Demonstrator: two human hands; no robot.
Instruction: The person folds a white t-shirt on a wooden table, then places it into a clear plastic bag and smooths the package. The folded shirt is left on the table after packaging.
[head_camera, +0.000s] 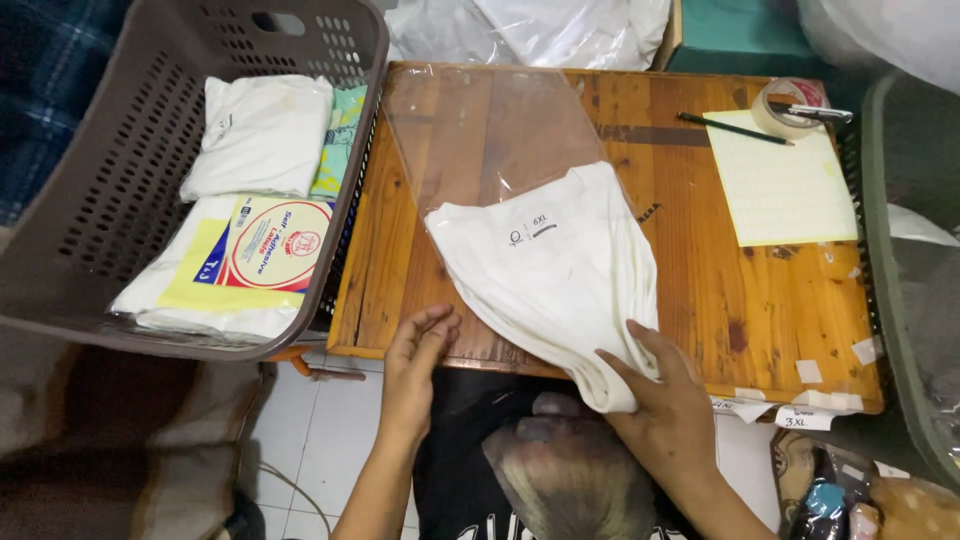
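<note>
We are sliding the folded white cotton shirt (555, 275) into the clear plastic bag (480, 130), right hand (665, 395) pinching its near end, left hand (415, 360) spread flat on the wooden surface (720, 270).

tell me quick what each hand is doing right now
Left hand: open, fingers flat on the clear plastic bag at the table edge.
Right hand: closed on the folded white shirt, gripping its lower corner.
</note>
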